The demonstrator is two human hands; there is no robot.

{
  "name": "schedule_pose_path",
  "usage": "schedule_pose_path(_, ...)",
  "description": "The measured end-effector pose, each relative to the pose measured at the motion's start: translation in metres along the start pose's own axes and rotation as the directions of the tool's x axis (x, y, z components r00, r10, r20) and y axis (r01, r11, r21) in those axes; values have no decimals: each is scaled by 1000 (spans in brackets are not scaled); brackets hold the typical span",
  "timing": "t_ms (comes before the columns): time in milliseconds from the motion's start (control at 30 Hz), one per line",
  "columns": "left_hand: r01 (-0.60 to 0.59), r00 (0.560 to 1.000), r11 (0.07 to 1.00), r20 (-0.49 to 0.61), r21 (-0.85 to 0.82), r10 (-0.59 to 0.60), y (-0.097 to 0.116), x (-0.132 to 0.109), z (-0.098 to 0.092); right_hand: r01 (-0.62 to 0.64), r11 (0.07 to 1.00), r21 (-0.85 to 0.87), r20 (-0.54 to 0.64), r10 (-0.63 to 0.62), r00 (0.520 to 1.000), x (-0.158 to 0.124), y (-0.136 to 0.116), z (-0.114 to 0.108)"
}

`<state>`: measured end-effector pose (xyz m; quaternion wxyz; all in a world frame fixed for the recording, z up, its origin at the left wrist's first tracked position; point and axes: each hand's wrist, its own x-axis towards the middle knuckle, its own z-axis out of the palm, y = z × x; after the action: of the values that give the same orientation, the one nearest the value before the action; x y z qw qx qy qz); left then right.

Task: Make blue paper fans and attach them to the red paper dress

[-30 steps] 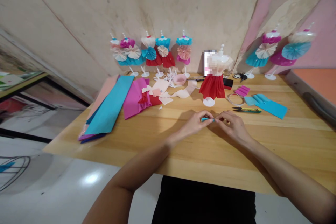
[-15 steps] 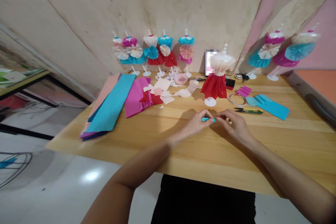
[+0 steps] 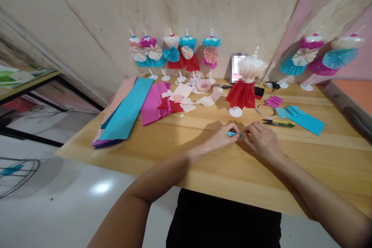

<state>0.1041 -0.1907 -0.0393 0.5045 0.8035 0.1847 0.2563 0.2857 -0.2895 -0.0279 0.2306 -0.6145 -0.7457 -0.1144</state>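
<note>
My left hand point(image 3: 223, 136) is closed in a pinch on a small folded strip of blue crepe paper point(image 3: 232, 134), held low over the wooden table. Close by on the right, my right hand point(image 3: 261, 140) has its fingers curled together beside the strip's end; whatever lies between those fingertips is hidden. Just beyond both hands stands a small dress form point(image 3: 241, 93) in a cream top and red paper skirt, on a round white base. Yellow-green thread snips point(image 3: 279, 123) and a ring of clear line point(image 3: 266, 111) lie past my right hand.
Several dressed forms point(image 3: 187, 54) line the wall, with two more point(image 3: 308, 56) at right. Paper sheets point(image 3: 128, 108), a magenta piece point(image 3: 152, 104), cream scraps point(image 3: 209, 99) and a pink tape roll point(image 3: 204, 85) lie left. Blue paper point(image 3: 308, 120) lies right. An orange-topped surface point(image 3: 353, 93) borders the table.
The view has shifted slightly, so the scene sits a little differently. My right hand has turned, its back now more upward, and its fingers are more curled. My left hand keeps its pinch.
</note>
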Motion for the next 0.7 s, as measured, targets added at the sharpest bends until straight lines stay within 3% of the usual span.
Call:
schedule_pose_path(100, -8, 1000, 999, -11, -41, 8, -1, 1, -1, -171, 982, 82, -37, 175, 984, 0, 4, -3)
schedule_pose_path(167, -10, 999, 998, -32, -64, 8, -2, 2, -3, -311, 923, 228, 26, 314, 949, 1, 3, -5)
schedule_pose_path(233, -3, 998, 998, -58, -69, -1, -2, 3, -4, -414, 795, 444, 149, 390, 909, 2, 0, -6)
schedule_pose_path(300, 6, 998, 998, -68, -61, -10, -2, 3, -5, -463, 623, 630, 270, 383, 883, 3, -4, -4)
schedule_pose_path(400, 10, 998, 999, -63, -53, -13, -1, 3, -5, -504, 457, 733, 368, 357, 858, 4, -8, 2)
schedule_pose_path(533, -34, 999, 998, -33, -54, 32, 2, 1, -3, -516, 406, 754, 356, 407, 841, 2, -5, 9)
schedule_pose_path(700, -54, 998, 998, -31, -43, 52, 4, 0, -4, -490, 394, 777, 347, 381, 857, 1, -6, 10)
